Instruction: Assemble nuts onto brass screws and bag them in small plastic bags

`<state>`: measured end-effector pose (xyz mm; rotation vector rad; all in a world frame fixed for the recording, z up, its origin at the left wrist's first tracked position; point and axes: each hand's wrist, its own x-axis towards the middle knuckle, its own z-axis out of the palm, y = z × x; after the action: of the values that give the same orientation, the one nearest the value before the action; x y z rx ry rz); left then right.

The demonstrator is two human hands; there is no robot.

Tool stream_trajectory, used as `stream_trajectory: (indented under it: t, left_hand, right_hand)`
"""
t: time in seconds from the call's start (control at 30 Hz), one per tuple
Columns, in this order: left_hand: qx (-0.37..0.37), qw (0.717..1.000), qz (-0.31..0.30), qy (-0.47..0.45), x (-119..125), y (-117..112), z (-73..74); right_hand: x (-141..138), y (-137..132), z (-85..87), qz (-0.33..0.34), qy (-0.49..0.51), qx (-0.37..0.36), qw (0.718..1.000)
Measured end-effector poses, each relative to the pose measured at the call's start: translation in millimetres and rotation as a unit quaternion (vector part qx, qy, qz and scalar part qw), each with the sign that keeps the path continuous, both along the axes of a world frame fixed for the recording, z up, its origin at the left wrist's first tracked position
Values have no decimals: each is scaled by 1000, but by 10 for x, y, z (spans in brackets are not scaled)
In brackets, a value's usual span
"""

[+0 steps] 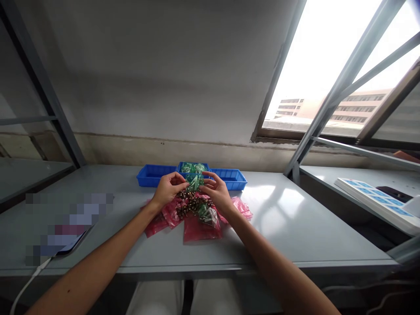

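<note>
My left hand [170,189] and my right hand [215,190] pinch opposite sides of a small green plastic bag [194,182] with pale slender pieces inside. They hold it up in front of a blue bin [181,165] of similar green bags. Below the hands lies a heap of small brass-coloured metal parts [193,204], too small to name. Another green and clear bag [207,215] rests on a pink plastic bag [201,234] at the front of the heap. More pink bags [170,214] lie under and around the metal parts.
Blue bins [152,176] stand to the left and right [231,176] at the back of the grey table [295,236]. A blurred-out device with a white cable [39,267] lies at left. Metal shelf posts rise on both sides. A white-and-blue box [377,203] sits at right.
</note>
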<state>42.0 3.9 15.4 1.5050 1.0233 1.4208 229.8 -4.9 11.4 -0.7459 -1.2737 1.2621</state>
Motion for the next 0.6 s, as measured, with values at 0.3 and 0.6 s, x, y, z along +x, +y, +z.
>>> stream_trajectory:
  t: [0.3, 0.6]
  left_hand:
    - [47, 999, -4, 24, -31, 33, -10]
    - [46, 997, -12, 61, -19, 2, 0]
  right_hand:
    - [5, 28, -33, -53, -89, 44, 994]
    - [-6, 24, -45, -67, -63, -2, 996]
